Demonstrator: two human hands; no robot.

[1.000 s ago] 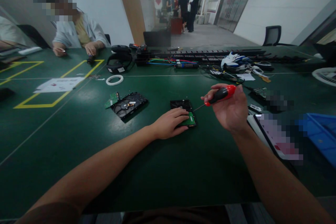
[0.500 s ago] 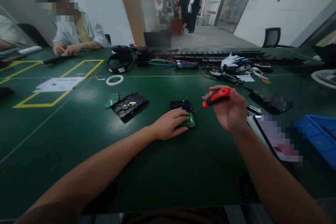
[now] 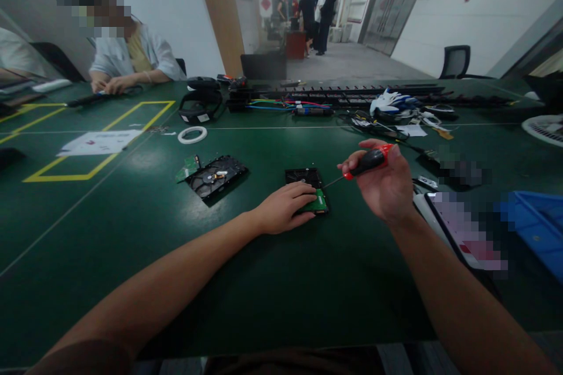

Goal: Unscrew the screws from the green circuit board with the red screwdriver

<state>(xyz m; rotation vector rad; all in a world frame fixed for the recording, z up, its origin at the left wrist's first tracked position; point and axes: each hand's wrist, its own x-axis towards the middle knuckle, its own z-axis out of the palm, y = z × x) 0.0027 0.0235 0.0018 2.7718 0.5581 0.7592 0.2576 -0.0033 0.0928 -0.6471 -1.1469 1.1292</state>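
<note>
A black hard drive [image 3: 303, 174] with a green circuit board [image 3: 319, 201] lies flat in front of me. My left hand [image 3: 288, 206] rests over its left side, fingers across the board and thumb along the near edge, holding it against the table. In my right hand [image 3: 383, 187] is a red and black screwdriver [image 3: 372, 162], gripped by the handle. Its thin shaft slants down left, and the tip meets the drive's right edge by the board; the exact contact is too small to see. Left of it lies a second hard drive [image 3: 219, 177], a loose green circuit board [image 3: 187, 171] beside it.
A white ring [image 3: 192, 135] lies beyond the second drive. Cables, black strips and gloves [image 3: 391, 104] line the far side of the green table [image 3: 185, 287]. At right are a phone-like device [image 3: 457, 228] and a blue bin [image 3: 541, 234]. Another person [image 3: 136, 55] sits far left.
The screwdriver handle has turned in my right hand, now showing more black, and the fingers have shifted a little. My left hand and the hard drive stay in place.
</note>
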